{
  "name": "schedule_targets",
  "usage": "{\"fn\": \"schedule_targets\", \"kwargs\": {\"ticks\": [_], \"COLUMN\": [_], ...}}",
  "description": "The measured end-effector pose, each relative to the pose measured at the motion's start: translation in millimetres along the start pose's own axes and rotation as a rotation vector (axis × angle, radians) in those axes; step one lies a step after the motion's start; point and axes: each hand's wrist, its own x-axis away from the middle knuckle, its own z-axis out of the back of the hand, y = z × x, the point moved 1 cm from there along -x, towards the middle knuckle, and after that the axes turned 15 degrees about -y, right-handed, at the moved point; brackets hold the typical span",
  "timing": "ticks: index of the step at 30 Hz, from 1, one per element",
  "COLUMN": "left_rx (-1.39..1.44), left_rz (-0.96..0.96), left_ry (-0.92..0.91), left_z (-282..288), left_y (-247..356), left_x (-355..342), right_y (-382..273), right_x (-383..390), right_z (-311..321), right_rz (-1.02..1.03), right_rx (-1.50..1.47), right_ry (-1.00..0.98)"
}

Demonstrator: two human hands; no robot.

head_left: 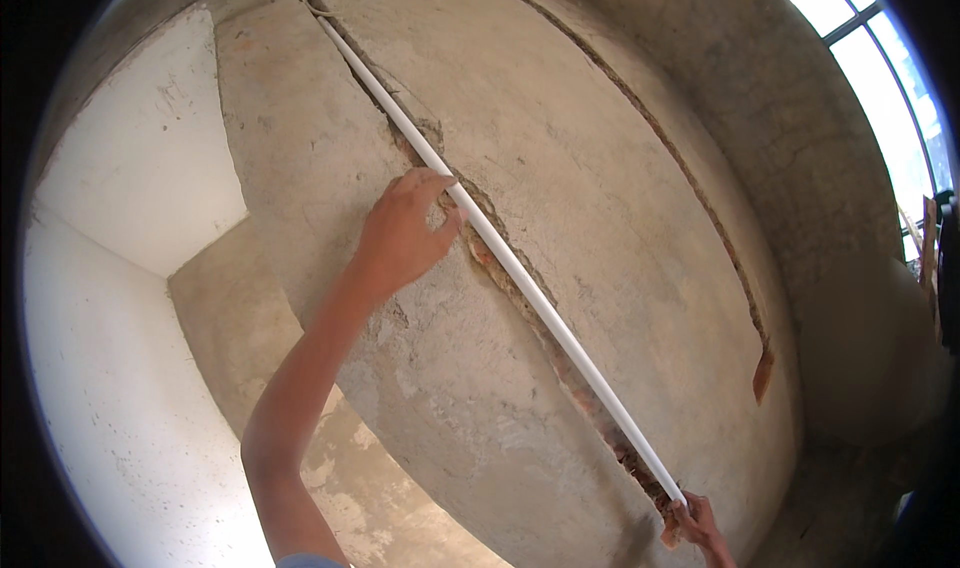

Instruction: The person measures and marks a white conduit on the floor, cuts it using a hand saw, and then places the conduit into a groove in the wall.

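Observation:
A long white plastic pipe (pixel 545 313) runs slantwise from the upper left to the lower right, along a rough groove (pixel 590 403) cut into the plastered wall. Its upper part lies in the groove; lower down it seems to stand a little off it. My left hand (pixel 403 230) is at the pipe's upper middle, thumb and fingers closed about its side. At the lower right, my right hand (pixel 702 526) grips the pipe's bottom end. Broken brick shows inside the groove beside the pipe.
A second, narrower groove (pixel 690 173) runs down the wall to the right. Thin pale tubing (pixel 368 1) curves out at the top of the pipe's groove. White wall surfaces (pixel 110 298) lie at left. A barred window (pixel 880 78) is at upper right.

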Motion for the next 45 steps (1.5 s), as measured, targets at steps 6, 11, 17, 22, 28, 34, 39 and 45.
{"fn": "schedule_targets", "kwargs": {"ticks": [6,11,17,22,28,34,39,45], "left_rx": [0.304,0.814,1.458,1.734,1.797,1.924,1.715,1.954], "left_rz": [-0.310,-0.585,-0.811,-0.358,0.049,0.232,0.331,0.497], "left_ry": [-0.230,-0.946,-1.457,-1.728,-1.338,-0.892,-0.518,0.077], "left_z": [14,6,-100,-189,-237,-231,-232,-203], "left_y": [61,79,139,253,327,365,356,300], "left_x": [91,186,266,375,407,378,385,427], "right_y": [-5,28,58,68,38,36,-15,-68], "right_x": [9,21,32,38,64,80,79,83], "right_z": [-8,-13,15,3,12,3,-44,-119], "right_rz": [-0.016,0.065,0.074,0.042,0.138,0.136,0.084,0.056], "right_rx": [0.067,0.166,0.266,0.333,0.322,0.358,0.376,0.273], "right_ry": [0.024,0.023,0.104,0.210,0.239,0.173,-0.101,-0.686]}}
